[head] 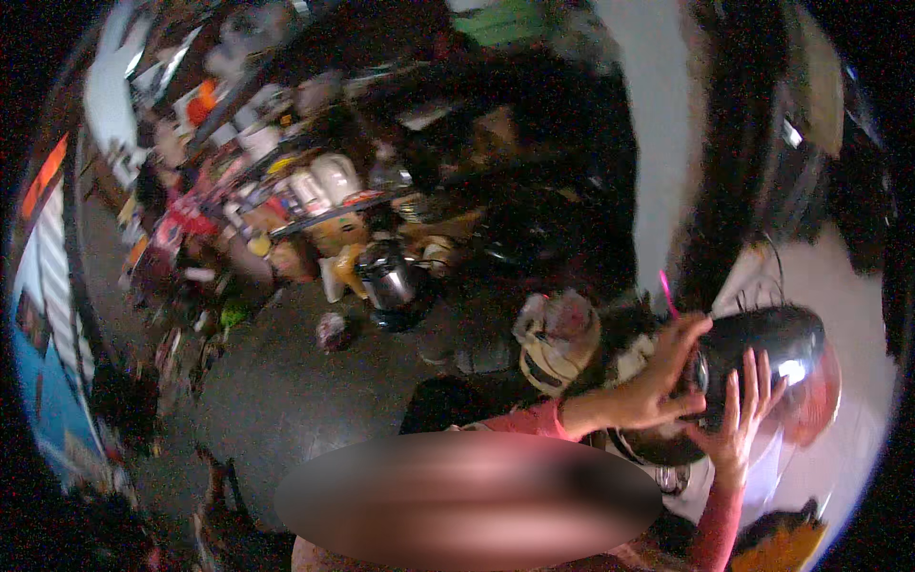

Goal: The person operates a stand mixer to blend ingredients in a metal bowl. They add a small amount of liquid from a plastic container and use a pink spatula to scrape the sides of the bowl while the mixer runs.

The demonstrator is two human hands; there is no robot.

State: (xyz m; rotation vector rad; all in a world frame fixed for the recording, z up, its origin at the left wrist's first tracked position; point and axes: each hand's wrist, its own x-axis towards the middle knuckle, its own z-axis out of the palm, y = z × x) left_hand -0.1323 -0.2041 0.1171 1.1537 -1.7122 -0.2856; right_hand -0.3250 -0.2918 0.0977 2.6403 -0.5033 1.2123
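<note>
A dark, glossy, rounded object, whose kind I cannot tell, lies over the pale surface at the right. My left hand is at its left end, thumb and fingers spread apart around the rim; blur hides how firmly it touches. Across the near side of the dark object my right hand lies with its fingers fanned out, palm towards it. A translucent reddish round thing shows behind the object's right end. Both forearms wear pink sleeves. A thin pink strip stands up by my left hand.
A pale round container with crumpled plastic stands left of my hands. Farther left are a shiny dark metal vessel and cluttered shelves with white jugs. An orange-yellow item lies at the bottom right. Much is dark and blurred.
</note>
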